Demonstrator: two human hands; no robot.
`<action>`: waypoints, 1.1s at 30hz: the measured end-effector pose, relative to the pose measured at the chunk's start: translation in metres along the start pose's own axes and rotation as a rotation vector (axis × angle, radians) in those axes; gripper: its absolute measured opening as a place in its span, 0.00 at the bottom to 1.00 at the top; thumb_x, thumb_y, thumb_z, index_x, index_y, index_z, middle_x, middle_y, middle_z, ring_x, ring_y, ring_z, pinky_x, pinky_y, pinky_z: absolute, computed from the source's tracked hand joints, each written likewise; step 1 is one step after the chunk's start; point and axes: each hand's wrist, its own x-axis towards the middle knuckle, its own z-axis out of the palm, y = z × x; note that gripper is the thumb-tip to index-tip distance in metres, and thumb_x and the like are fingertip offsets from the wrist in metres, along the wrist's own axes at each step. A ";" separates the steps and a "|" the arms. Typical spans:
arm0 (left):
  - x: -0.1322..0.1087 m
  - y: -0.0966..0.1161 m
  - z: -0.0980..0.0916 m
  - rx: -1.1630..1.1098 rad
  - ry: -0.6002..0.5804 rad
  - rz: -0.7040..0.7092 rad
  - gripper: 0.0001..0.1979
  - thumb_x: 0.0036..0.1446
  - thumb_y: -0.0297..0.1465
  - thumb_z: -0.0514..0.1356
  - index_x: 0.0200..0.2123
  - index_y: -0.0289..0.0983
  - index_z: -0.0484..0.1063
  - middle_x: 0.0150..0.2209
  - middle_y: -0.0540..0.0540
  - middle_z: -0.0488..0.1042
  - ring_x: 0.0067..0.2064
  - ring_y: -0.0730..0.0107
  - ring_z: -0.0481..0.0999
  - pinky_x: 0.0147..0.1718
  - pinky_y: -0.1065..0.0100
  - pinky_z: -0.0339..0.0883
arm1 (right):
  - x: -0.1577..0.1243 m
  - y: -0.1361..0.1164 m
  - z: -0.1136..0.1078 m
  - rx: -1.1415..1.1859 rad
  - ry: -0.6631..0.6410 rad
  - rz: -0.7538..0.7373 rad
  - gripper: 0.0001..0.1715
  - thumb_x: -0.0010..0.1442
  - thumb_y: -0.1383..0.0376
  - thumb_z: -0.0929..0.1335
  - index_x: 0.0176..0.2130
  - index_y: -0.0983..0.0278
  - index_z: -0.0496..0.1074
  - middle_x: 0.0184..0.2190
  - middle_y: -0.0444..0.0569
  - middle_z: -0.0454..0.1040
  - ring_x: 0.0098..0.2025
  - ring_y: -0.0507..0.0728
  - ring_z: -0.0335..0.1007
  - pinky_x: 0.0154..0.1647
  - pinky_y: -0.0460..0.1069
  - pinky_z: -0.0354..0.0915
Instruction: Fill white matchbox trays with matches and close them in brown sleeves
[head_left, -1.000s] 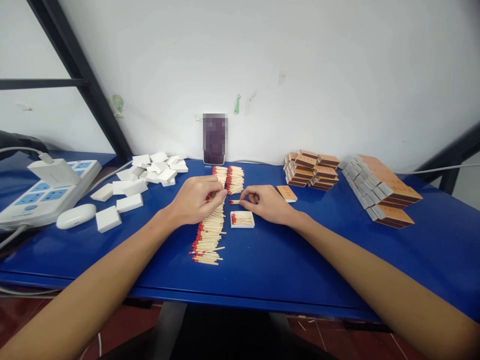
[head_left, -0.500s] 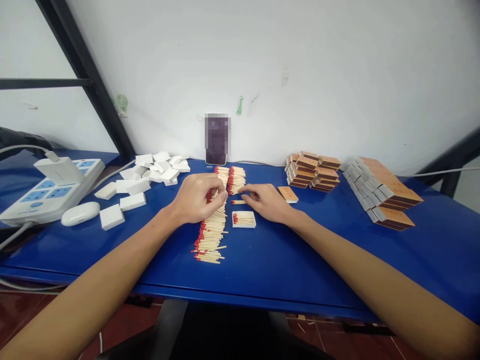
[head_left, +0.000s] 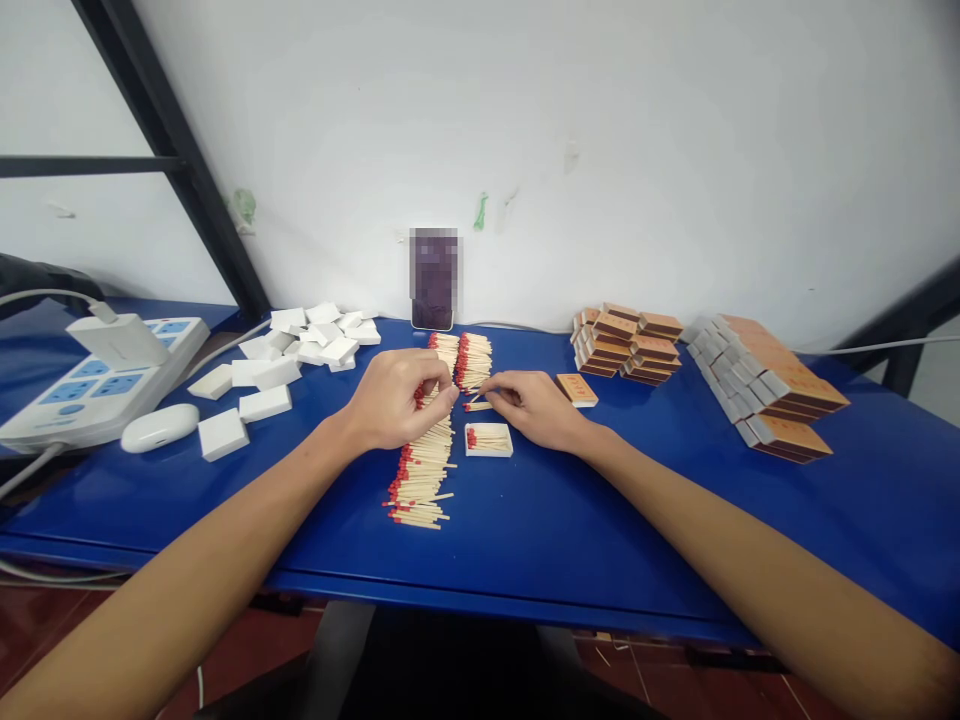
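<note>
A long row of red-tipped matches [head_left: 421, 470] lies down the middle of the blue table [head_left: 570, 520]. My left hand [head_left: 397, 398] rests curled on the upper part of that row, fingers closed over some matches. My right hand [head_left: 531, 405] is beside it, fingertips pinched on a few matches [head_left: 477, 405] just above a small white tray [head_left: 488, 440] that holds some matches. Another bundle of matches [head_left: 472, 360] lies behind my hands. One orange matchbox sleeve [head_left: 577, 389] sits just right of my right hand.
White inner trays [head_left: 281, 365] are scattered at the left. A power strip [head_left: 90, 375] and a white case [head_left: 157, 428] lie at the far left. Stacks of orange matchboxes [head_left: 626, 342] and a long fanned row of them [head_left: 765, 385] stand at the right. A phone [head_left: 434, 278] leans against the wall.
My right hand's fingers have shifted slightly left and closed onto the few loose matches above the tray. My left hand has barely moved.
</note>
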 end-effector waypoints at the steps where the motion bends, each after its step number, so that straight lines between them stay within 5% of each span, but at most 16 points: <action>1: 0.000 0.000 0.000 0.000 -0.003 0.001 0.14 0.59 0.35 0.52 0.24 0.35 0.68 0.22 0.51 0.66 0.25 0.74 0.64 0.26 0.69 0.56 | 0.000 0.000 0.000 0.002 0.001 -0.002 0.13 0.63 0.67 0.63 0.39 0.65 0.77 0.24 0.43 0.68 0.26 0.51 0.59 0.30 0.46 0.52; 16: 0.000 0.000 0.002 0.013 -0.047 -0.021 0.14 0.59 0.34 0.53 0.24 0.35 0.68 0.21 0.51 0.65 0.25 0.74 0.63 0.26 0.69 0.56 | 0.009 0.003 -0.006 0.084 -0.071 0.152 0.09 0.61 0.63 0.65 0.34 0.65 0.73 0.21 0.40 0.66 0.23 0.50 0.58 0.28 0.46 0.51; 33: 0.002 -0.001 0.003 0.077 -0.007 0.014 0.15 0.59 0.32 0.53 0.21 0.35 0.67 0.20 0.51 0.65 0.25 0.73 0.63 0.26 0.68 0.55 | 0.003 -0.003 -0.003 0.032 -0.113 0.093 0.13 0.65 0.60 0.62 0.37 0.62 0.72 0.24 0.42 0.69 0.27 0.51 0.59 0.29 0.47 0.50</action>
